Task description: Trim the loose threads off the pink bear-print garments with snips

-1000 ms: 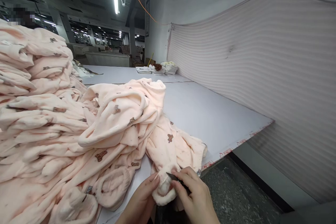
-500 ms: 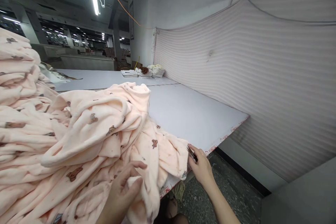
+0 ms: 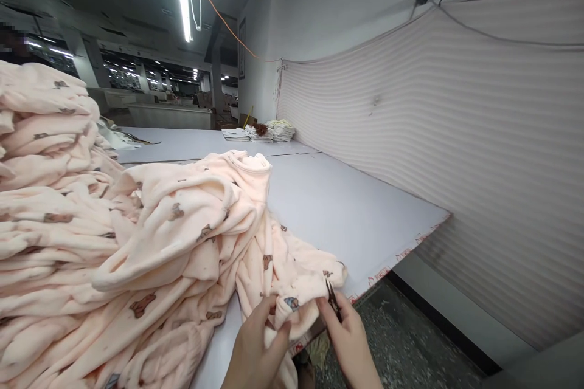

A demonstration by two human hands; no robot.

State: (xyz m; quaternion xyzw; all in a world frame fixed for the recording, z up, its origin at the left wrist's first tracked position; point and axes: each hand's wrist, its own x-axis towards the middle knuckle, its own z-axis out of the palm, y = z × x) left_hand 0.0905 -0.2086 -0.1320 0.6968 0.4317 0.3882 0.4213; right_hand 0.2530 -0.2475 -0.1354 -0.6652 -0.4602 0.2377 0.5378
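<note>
A pale pink fleece garment with small bear prints hangs over the table's front edge. My left hand pinches a fold of it, thumb and fingers closed round the cloth. In my right hand is a pair of dark thread snips, blades pointing up and away. That hand's fingertips also touch the garment's edge, just right of my left hand. Whether the blades are apart is hard to make out.
To the left rises a large heap of the same pink garments. The pale tabletop stretches back toward stacks of white pieces. Striped cloth covers the right wall. A person is partly visible at far left.
My left hand has moved right and now grips the garment's edge near my right hand. The cloth there has been lifted and bunched. The view has shifted slightly left.
</note>
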